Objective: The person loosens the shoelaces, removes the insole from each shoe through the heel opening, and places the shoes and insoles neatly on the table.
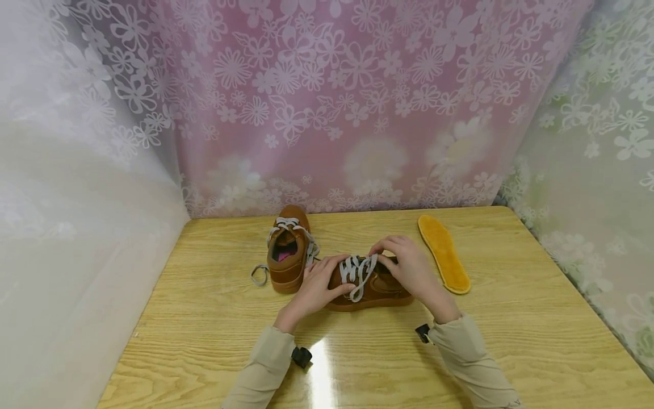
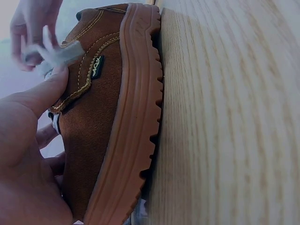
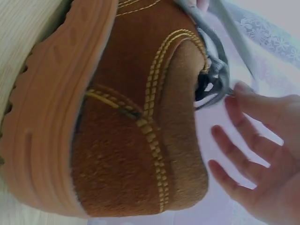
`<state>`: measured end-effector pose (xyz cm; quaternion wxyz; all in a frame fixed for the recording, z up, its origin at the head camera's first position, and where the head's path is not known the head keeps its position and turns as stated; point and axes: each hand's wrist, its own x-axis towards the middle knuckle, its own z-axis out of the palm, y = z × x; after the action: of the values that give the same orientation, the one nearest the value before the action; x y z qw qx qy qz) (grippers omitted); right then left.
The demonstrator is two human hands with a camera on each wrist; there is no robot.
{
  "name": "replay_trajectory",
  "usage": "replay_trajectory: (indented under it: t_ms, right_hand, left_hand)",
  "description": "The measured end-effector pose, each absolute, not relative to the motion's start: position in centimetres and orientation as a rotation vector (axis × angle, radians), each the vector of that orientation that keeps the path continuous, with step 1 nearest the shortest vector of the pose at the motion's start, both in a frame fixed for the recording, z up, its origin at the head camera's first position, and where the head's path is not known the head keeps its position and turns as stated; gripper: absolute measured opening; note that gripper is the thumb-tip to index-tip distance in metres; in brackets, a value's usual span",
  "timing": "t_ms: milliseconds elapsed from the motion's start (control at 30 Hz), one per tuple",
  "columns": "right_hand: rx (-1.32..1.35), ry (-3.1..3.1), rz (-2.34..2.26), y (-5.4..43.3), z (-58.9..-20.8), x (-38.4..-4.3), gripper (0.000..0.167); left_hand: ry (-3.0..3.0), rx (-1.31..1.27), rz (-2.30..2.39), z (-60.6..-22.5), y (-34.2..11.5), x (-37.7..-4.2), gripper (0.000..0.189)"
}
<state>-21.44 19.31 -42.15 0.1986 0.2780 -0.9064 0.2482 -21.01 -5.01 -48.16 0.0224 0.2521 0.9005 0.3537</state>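
Observation:
A brown suede shoe (image 1: 387,286) with a thick gum sole (image 2: 133,108) lies on the wooden table, toe to the left. My left hand (image 1: 318,288) holds its front part, thumb on the near side by the laces and fingers over the far side. Above the shoe opening, my right hand (image 1: 410,271) pinches the grey shoelace (image 3: 218,77) between thumb and index finger, its other fingers spread apart in the right wrist view. A loop of lace (image 1: 359,288) hangs down over the near side of the shoe.
A second brown shoe (image 1: 286,278) stands to the left, toe away from me, one lace end (image 1: 259,276) trailing on the table. An orange insole (image 1: 445,255) lies at the right. Flowered curtains (image 1: 327,113) surround the wooden table (image 1: 204,318) at back and sides.

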Motion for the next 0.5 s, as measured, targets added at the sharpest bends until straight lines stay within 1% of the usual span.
replay_trajectory:
  t_ms: [267, 400, 500]
  right_hand:
    - [0.743, -2.357, 0.943, 19.23, -41.52, -21.07, 0.026]
    - [0.700, -2.396, 0.938, 19.19, -41.42, -21.11, 0.028]
    - [0.719, -2.453, 0.871, 19.18, -41.39, -21.06, 0.026]
  left_hand:
    - [2.789, 0.772, 1.112, -48.31, -4.98, -21.02, 0.072]
    - [2.788, 0.769, 1.112, -48.41, -4.99, -21.09, 0.072]
    - [2.789, 0.768, 1.106, -48.48, -4.99, -21.15, 0.072]
